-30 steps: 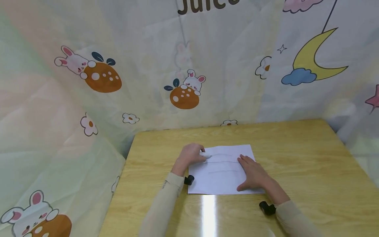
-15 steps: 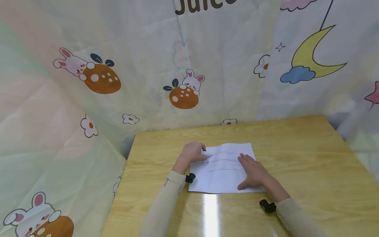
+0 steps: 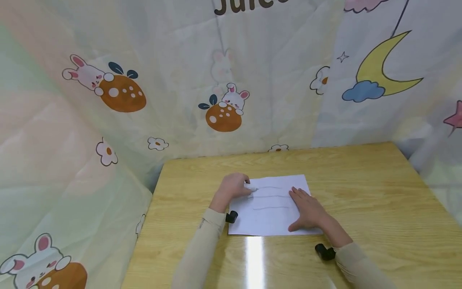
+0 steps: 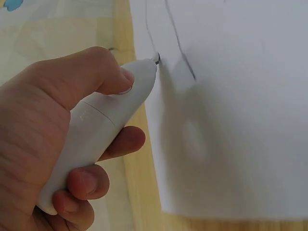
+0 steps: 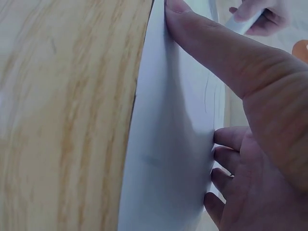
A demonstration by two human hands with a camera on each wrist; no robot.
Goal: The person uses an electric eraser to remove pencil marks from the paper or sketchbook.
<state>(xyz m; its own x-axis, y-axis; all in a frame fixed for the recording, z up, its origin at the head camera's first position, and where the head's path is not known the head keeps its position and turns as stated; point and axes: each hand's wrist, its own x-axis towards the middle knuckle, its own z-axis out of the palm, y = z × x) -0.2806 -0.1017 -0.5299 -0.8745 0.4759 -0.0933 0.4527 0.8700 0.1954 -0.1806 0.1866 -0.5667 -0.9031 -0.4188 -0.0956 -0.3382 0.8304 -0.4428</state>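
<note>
My left hand (image 3: pixel 234 187) grips a plump white pen-shaped tool (image 4: pixel 98 113), thumb along its top and fingers curled beneath. Its small metallic tip meets the end of a thin line at the left part of a white paper sheet (image 3: pixel 261 224). Three thin, dark, wavy lines (image 3: pixel 270 207) run across the sheet, one above another; whether they are drawn or cut I cannot tell. My right hand (image 3: pixel 308 208) rests spread on the sheet's right side, thumb near its front edge (image 5: pixel 178 6). In the right wrist view, the sheet bows up slightly beside that thumb.
The sheet lies on a light wood-grain table (image 3: pixel 371 192). Behind the table hangs a pale printed cloth (image 3: pixel 281 80), which also covers the left side. Black camera mounts (image 3: pixel 325 252) sit at both wrists.
The sheet buckled upward around its lines half a second ago and looks flatter now. My left hand keeps its grip near the top line, almost in place; my right hand stays put.
</note>
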